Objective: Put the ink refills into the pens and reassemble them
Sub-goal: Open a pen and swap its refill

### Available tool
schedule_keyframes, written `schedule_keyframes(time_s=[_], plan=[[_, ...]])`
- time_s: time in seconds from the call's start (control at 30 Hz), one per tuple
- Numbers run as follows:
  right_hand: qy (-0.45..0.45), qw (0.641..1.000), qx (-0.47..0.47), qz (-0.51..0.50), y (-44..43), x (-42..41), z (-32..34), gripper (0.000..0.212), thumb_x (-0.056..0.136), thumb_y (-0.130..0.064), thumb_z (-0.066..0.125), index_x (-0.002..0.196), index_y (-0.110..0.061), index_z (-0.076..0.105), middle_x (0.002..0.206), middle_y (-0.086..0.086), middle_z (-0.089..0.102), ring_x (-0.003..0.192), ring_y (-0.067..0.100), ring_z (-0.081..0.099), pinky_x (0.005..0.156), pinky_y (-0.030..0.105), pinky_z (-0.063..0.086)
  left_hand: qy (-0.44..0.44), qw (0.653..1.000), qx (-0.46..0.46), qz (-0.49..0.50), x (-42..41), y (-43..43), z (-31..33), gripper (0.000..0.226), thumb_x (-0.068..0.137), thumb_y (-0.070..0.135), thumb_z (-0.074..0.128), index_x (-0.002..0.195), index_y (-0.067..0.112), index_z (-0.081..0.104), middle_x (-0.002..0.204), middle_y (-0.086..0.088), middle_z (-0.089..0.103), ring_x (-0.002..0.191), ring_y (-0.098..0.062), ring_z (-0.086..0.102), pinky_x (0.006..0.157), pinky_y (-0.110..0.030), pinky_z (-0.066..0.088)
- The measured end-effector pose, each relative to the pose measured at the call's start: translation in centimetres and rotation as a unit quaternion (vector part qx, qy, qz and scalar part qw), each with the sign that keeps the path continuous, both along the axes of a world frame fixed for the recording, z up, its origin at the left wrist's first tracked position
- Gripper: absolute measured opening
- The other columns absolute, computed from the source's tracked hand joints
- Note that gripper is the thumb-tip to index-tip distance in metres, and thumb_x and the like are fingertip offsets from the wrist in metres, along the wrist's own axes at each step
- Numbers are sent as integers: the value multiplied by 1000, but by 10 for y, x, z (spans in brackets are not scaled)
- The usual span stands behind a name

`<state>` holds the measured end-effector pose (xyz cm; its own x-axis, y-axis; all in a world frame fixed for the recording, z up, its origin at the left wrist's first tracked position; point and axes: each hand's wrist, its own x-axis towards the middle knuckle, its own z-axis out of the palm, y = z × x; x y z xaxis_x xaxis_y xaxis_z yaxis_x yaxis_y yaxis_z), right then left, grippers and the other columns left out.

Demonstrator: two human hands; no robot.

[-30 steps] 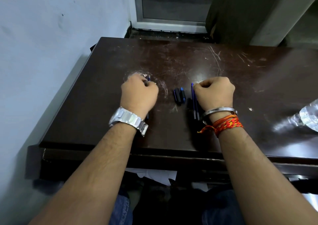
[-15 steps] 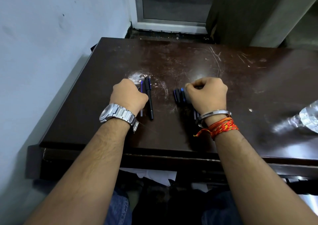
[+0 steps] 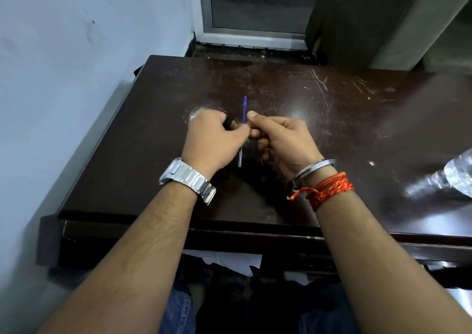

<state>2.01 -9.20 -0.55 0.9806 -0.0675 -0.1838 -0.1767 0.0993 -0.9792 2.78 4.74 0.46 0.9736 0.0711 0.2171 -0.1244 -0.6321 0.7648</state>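
Both hands meet above the middle of the dark brown table point(image 3: 357, 129). My left hand point(image 3: 214, 139) is closed around a black pen barrel point(image 3: 229, 122), whose round end pokes out past the knuckles. My right hand point(image 3: 278, 139) pinches a thin blue ink refill point(image 3: 244, 110) between thumb and fingers. The refill points away from me, and its lower end shows below the hands. The other pen parts on the table are hidden under my hands.
A white smudge point(image 3: 198, 112) marks the table just beyond my left hand. A crumpled clear plastic bottle point(image 3: 457, 177) lies at the right edge. A pale wall runs along the left, and a metal-framed door stands behind the table.
Both hands have lifted off the table and come together in the middle. The left hand took up a black barrel, the right a blue refill.
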Motion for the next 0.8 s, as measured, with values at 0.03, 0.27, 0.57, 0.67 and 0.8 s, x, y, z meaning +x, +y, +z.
schedule_keyframes(time_s=[0.03, 0.27, 0.57, 0.67, 0.8], plan=[[3, 1000, 23, 11, 1, 0, -1, 24, 78, -34, 76, 69, -13, 73, 56, -4, 58, 41, 5, 45, 38, 18, 34, -6, 1000, 0, -20, -2, -4, -1, 32, 72, 34, 70, 55, 8, 63, 39, 5, 49, 41, -6, 45, 39, -15, 32], [-51, 994, 8, -99, -4, 3, 3, 15, 81, -16, 72, 67, -12, 71, 57, 5, 58, 48, 15, 49, 46, 25, 39, 7, 996, -43, -74, -8, -15, -4, 25, 67, 35, 65, 52, 17, 58, 41, 10, 51, 40, 0, 46, 42, -9, 30], [-211, 950, 62, -220, -12, 2, 16, 7, 88, -19, 70, 81, -17, 71, 62, -1, 59, 45, 7, 40, 45, 21, 35, 69, 989, -32, -129, -14, -26, -9, 21, 66, 29, 72, 55, 14, 61, 39, 15, 51, 40, 2, 50, 41, -5, 32], [-201, 955, 29, -219, -12, 1, 15, 8, 89, -19, 69, 82, -15, 70, 64, 0, 59, 48, 8, 42, 47, 23, 38, 67, 990, -44, -120, -15, -26, -8, 23, 67, 28, 71, 52, 18, 58, 37, 17, 50, 38, 1, 49, 39, -5, 31], [-193, 956, -23, -218, -12, 0, 16, 10, 88, -20, 70, 86, -10, 71, 61, -8, 60, 53, 5, 48, 53, 26, 43, 66, 990, -62, -112, -15, -27, -7, 22, 66, 29, 71, 55, 14, 61, 39, 15, 52, 37, 0, 47, 40, -8, 33]])
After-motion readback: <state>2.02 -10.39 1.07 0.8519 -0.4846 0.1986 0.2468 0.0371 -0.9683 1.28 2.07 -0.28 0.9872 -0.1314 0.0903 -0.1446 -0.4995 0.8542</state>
